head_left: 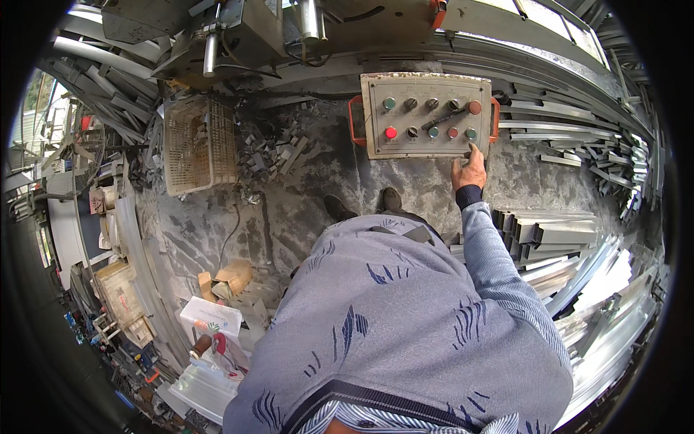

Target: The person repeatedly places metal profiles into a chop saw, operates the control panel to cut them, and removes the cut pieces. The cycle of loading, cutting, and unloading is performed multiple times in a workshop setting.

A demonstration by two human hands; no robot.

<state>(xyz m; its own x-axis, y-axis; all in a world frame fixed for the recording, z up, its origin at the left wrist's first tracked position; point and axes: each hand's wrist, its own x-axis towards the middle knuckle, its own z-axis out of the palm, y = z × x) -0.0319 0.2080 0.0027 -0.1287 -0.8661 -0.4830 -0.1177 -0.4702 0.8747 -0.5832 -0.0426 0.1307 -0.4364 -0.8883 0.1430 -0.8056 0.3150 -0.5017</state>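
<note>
We cannot see the left hand, hidden beneath the torso (405, 318), and the button under the right hand (470, 172) fingertip stays indistinct.

The right hand (470, 172) touches the control panel's (426, 116) lower edge.

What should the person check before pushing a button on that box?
1. Right hand at the control box, fingertip by the lower right green button: ok.
2. Left hand away from the machine: cannot tell, it is out of view.
3. Feet on the floor, apart from the metal scraps: ok.
4. Metal profiles stacked close to the right arm: not ok.
5. Machine idle or running: cannot tell.
</note>
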